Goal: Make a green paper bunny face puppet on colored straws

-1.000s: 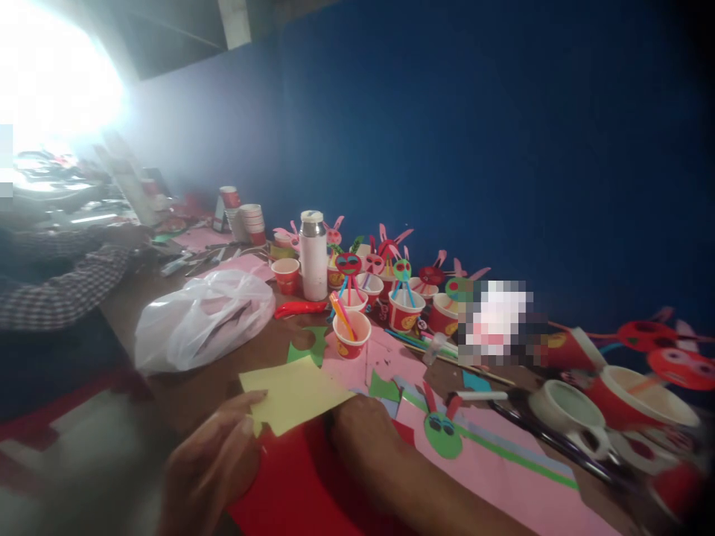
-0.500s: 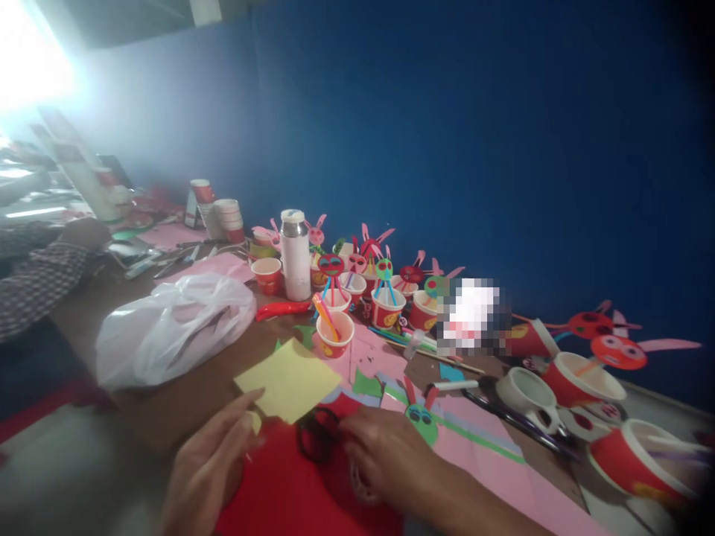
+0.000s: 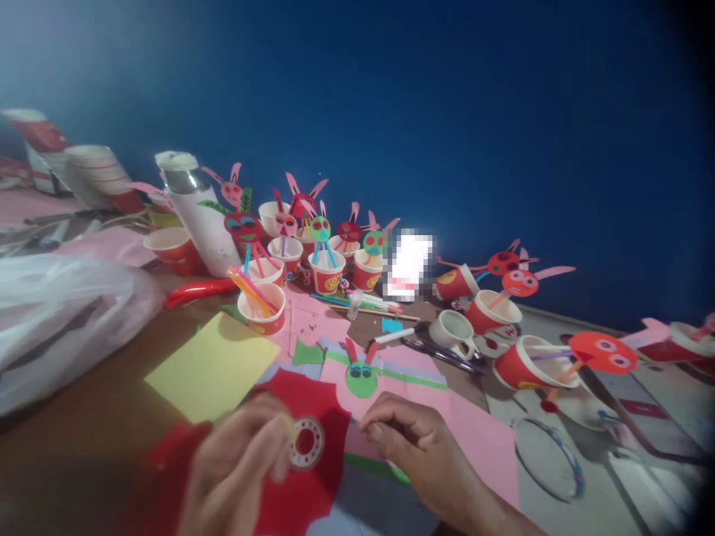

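My left hand is low at the front, its fingers closed on a small ring-shaped roll of tape, held over a red paper sheet. My right hand lies just right of it on the pink paper, fingers curled; whether they hold anything is hidden. A yellow paper square lies to the left. A green paper bunny face sits beyond the hands.
Several red paper cups with paper bunny faces on straws stand along the blue wall. A white flask, a red-handled tool, a white plastic bag, stacked cups, scissors and a wire ring lie about.
The view swung right and nearer the table. The other person's sleeve has left the frame. My left hand now holds a tape roll, and my right hand has moved off the red paper.
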A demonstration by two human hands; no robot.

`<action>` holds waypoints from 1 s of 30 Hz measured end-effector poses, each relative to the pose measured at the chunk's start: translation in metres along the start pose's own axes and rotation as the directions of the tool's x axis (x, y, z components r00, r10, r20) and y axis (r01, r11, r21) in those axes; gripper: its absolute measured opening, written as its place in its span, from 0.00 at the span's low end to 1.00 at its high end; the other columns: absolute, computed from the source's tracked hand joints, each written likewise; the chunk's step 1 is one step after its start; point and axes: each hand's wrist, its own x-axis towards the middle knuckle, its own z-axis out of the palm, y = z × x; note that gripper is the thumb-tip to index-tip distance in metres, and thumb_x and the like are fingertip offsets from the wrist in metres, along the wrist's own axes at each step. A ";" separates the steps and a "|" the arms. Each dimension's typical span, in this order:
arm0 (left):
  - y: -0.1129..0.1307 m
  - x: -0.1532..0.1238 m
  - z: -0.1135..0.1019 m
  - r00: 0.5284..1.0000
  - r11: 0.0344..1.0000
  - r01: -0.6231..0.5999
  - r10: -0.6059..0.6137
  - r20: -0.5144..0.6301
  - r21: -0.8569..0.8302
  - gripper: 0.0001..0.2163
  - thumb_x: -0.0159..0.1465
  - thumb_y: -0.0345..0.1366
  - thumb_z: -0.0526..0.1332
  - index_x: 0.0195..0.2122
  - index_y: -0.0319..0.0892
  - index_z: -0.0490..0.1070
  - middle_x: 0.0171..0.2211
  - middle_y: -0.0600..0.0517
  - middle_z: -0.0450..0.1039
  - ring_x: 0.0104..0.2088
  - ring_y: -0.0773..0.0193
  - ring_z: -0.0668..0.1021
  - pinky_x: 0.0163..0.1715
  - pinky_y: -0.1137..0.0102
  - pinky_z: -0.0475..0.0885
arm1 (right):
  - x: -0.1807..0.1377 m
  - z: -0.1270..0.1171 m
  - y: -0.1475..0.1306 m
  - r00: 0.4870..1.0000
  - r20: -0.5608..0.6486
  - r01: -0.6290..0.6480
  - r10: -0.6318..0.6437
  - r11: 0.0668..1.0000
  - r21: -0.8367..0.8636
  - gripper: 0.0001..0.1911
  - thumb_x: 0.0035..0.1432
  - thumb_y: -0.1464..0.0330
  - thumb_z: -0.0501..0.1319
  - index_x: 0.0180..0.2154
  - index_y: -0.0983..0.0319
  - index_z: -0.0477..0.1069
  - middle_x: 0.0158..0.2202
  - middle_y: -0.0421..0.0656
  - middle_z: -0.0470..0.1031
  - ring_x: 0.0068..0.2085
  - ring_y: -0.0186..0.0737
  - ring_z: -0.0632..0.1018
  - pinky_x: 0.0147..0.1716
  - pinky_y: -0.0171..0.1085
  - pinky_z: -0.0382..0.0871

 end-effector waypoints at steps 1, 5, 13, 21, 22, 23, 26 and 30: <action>-0.001 0.007 0.021 0.997 0.995 0.055 -0.051 0.050 -0.085 0.11 0.56 0.41 0.62 0.23 0.40 0.67 0.18 0.55 0.64 0.18 0.69 0.67 0.19 0.73 0.65 | 0.003 0.003 0.001 0.999 -0.023 -0.026 0.028 0.996 0.086 0.09 0.55 0.64 0.58 0.30 0.62 0.73 0.25 0.38 0.67 0.25 0.30 0.65 0.24 0.29 0.59; -0.004 0.032 0.077 0.983 0.936 0.176 -0.150 0.105 -0.304 0.09 0.56 0.41 0.62 0.27 0.42 0.67 0.17 0.59 0.60 0.17 0.72 0.64 0.18 0.76 0.62 | 0.021 0.004 0.005 0.992 -0.084 -0.059 0.095 0.932 0.357 0.14 0.48 0.58 0.64 0.28 0.63 0.70 0.23 0.37 0.65 0.24 0.30 0.64 0.24 0.30 0.60; -0.015 0.043 0.087 0.966 0.941 0.259 -0.246 0.086 -0.217 0.11 0.50 0.43 0.67 0.26 0.40 0.71 0.16 0.57 0.66 0.17 0.72 0.66 0.18 0.76 0.62 | 0.046 0.003 0.016 0.992 -0.048 -0.081 0.118 0.876 0.476 0.11 0.50 0.62 0.63 0.27 0.64 0.67 0.22 0.36 0.66 0.25 0.31 0.67 0.27 0.31 0.61; -0.018 0.048 0.079 0.914 0.833 0.406 -0.368 0.170 -0.376 0.13 0.45 0.47 0.68 0.26 0.44 0.74 0.19 0.53 0.71 0.17 0.69 0.68 0.14 0.75 0.64 | 0.054 -0.008 0.014 0.966 0.041 -0.251 0.256 0.886 0.389 0.07 0.47 0.68 0.58 0.22 0.63 0.63 0.18 0.33 0.56 0.21 0.28 0.57 0.22 0.29 0.52; -0.018 0.049 0.078 0.909 0.832 0.416 -0.373 0.187 -0.366 0.13 0.46 0.48 0.67 0.26 0.44 0.74 0.19 0.53 0.70 0.16 0.69 0.68 0.13 0.75 0.64 | 0.054 -0.008 0.015 0.966 0.047 -0.254 0.255 0.892 0.374 0.06 0.47 0.69 0.58 0.22 0.63 0.63 0.18 0.33 0.56 0.21 0.28 0.57 0.22 0.29 0.52; -0.019 0.049 0.077 0.907 0.840 0.419 -0.372 0.198 -0.343 0.14 0.46 0.49 0.67 0.26 0.44 0.73 0.17 0.54 0.69 0.15 0.70 0.67 0.13 0.76 0.63 | 0.054 -0.009 0.016 0.967 0.052 -0.250 0.248 0.901 0.355 0.06 0.47 0.69 0.57 0.22 0.63 0.62 0.18 0.33 0.57 0.22 0.28 0.57 0.22 0.29 0.52; -0.021 0.050 0.077 0.886 0.873 0.443 -0.391 0.250 -0.206 0.14 0.47 0.48 0.67 0.25 0.42 0.71 0.12 0.57 0.64 0.12 0.73 0.63 0.12 0.78 0.59 | 0.054 -0.008 0.019 0.972 0.051 -0.232 0.227 0.925 0.301 0.06 0.47 0.70 0.57 0.22 0.63 0.62 0.19 0.34 0.59 0.22 0.28 0.58 0.22 0.29 0.52; -0.023 0.050 0.077 0.864 0.866 0.484 -0.450 0.225 -0.125 0.16 0.46 0.45 0.68 0.20 0.39 0.66 0.10 0.59 0.60 0.11 0.77 0.61 0.12 0.80 0.54 | 0.052 -0.007 0.019 0.972 0.055 -0.235 0.230 0.917 0.322 0.06 0.48 0.70 0.57 0.21 0.64 0.63 0.20 0.35 0.60 0.23 0.28 0.60 0.23 0.29 0.53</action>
